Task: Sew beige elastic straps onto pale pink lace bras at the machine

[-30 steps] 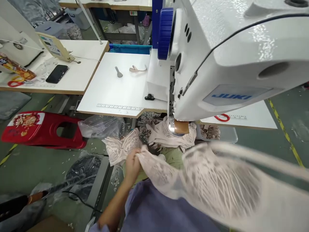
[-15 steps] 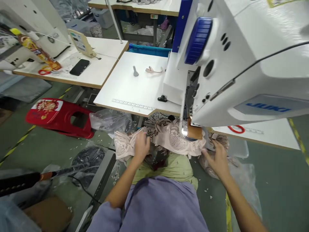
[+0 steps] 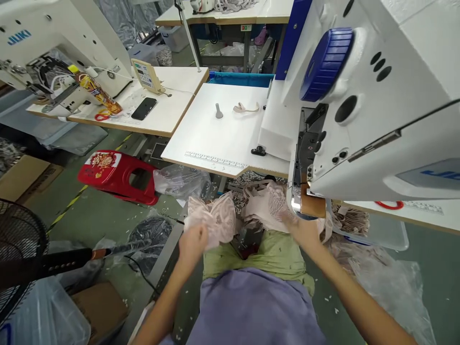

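Pale pink lace, two pieces, low in front of the wearer

Item one: a cupped lace garment, bunched, at the left hand; its fingers were curled closed on the near left edge

Item two: a second lace garment, beside the first, its long axis running roughly crosswise and sloping nearer towards the right hand. That hand was the closer one, its fingers reaching leftward to the near right edge; they were blurred, and whether they gripped could not be told

Also listed: white sewing machine, its narrow end just above the right fingers; white tabletop, beyond both garments; green cloth, over the lap
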`<state>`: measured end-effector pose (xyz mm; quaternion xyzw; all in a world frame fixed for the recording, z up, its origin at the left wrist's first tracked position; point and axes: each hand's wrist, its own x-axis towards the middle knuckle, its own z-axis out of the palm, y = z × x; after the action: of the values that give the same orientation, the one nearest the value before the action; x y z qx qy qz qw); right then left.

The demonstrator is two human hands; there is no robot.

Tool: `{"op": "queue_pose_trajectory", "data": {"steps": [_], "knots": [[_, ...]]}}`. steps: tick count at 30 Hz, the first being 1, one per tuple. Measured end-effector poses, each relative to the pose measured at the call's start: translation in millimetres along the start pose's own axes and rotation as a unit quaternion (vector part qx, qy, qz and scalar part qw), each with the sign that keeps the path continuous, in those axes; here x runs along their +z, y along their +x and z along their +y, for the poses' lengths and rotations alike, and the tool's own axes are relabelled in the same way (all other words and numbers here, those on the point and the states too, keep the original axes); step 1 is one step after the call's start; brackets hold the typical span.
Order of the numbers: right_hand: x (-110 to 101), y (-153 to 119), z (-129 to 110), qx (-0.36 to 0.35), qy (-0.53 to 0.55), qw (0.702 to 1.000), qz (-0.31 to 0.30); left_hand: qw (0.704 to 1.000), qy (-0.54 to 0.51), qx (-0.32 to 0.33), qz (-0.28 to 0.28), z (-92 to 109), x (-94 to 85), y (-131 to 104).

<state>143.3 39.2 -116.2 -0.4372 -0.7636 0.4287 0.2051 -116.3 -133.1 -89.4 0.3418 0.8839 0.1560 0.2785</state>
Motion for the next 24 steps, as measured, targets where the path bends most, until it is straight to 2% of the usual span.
{"op": "queue_pose_trajectory", "data": {"steps": [1, 2, 3, 4, 6, 8, 9, 10, 11, 12, 13, 14, 15, 16, 17, 18, 19, 21, 24], "knots": [[2.3, -11.0, -15.3, -0.03, -0.016, 0.999, -0.031, 0.998, -0.019, 0.043, -0.034, 14.1, 4.6, -15.0], [2.8, -21.6, -31.3, -0.085, -0.022, 0.99, -0.108, 0.993, -0.039, 0.091, -0.071, 28.7, 9.8, -28.0], [0.7, -30.8, -46.7, -0.13, -0.023, 0.969, -0.208, 0.983, -0.057, 0.137, -0.108, 43.2, 14.7, -38.0], [-4.9, -37.9, -60.8, -0.139, -0.03, 0.949, -0.28, 0.97, -0.083, 0.182, -0.142, 57.4, 19.3, -44.1], [-27.9, -46.6, -82.7, -0.125, -0.03, 0.939, -0.319, 0.942, -0.204, 0.217, -0.155, 86.9, 27.2, -44.3], [-64.0, -52.9, -95.8, -0.096, 0.002, 0.946, -0.308, 0.912, -0.304, 0.2, -0.19, 119.7, 36.6, -36.0], [-84.1, -56.5, -99.3, -0.087, 0.03, 0.947, -0.308, 0.893, -0.333, 0.178, -0.245, 136.1, 42.6, -32.3], [-103.7, -60.1, -101.0, -0.08, 0.065, 0.942, -0.32, 0.865, -0.351, 0.154, -0.324, 150.8, 49.5, -30.2], [-121.8, -63.1, -100.8, -0.079, 0.098, 0.931, -0.343, 0.826, -0.361, 0.128, -0.414, 163.0, 57.1, -29.9], [-137.7, -64.4, -98.5, -0.083, 0.12, 0.914, -0.38, 0.787, -0.371, 0.105, -0.482, 172.0, 64.9, -30.8], [-151.1, -63.0, -94.1, -0.088, 0.122, 0.896, -0.418, 0.76, -0.393, 0.087, -0.51, 177.8, 72.4, -32.4], [-162.2, -58.1, -87.7, -0.085, 0.097, 0.889, -0.439, 0.751, -0.422, 0.074, -0.502, 180.8, 79.3, -34.3], [-171.4, -49.0, -79.7, -0.064, 0.038, 0.904, -0.421, 0.759, -0.449, 0.068, -0.467, 181.9, 85.3, -36.0], [-179.0, -35.8, -70.5, -0.027, -0.043, 0.928, -0.369, 0.777, -0.465, 0.069, -0.419, 181.7, 90.3, -37.4], [-185.6, -18.7, -60.6, 0.03, -0.136, 0.957, -0.256, 0.8, -0.462, 0.081, -0.375, 180.9, 94.4, -38.8], [-191.6, 1.3, -50.9, 0.107, -0.231, 0.963, -0.091, 0.823, -0.441, 0.107, -0.343, 179.9, 97.6, -40.2], [-197.4, 22.7, -41.9, 0.142, -0.272, 0.952, 0.005, 0.843, -0.407, 0.143, -0.32, 179.0, 100.2, -41.7], [-208.5, 63.8, -28.5, 0.17, -0.3, 0.935, 0.086, 0.869, -0.331, 0.229, -0.288, 177.4, 103.4, -44.9], [-221.7, 100.2, -21.1, 0.179, -0.306, 0.927, 0.127, 0.885, -0.255, 0.334, -0.201, 176.2, 103.3, -48.7]]}}
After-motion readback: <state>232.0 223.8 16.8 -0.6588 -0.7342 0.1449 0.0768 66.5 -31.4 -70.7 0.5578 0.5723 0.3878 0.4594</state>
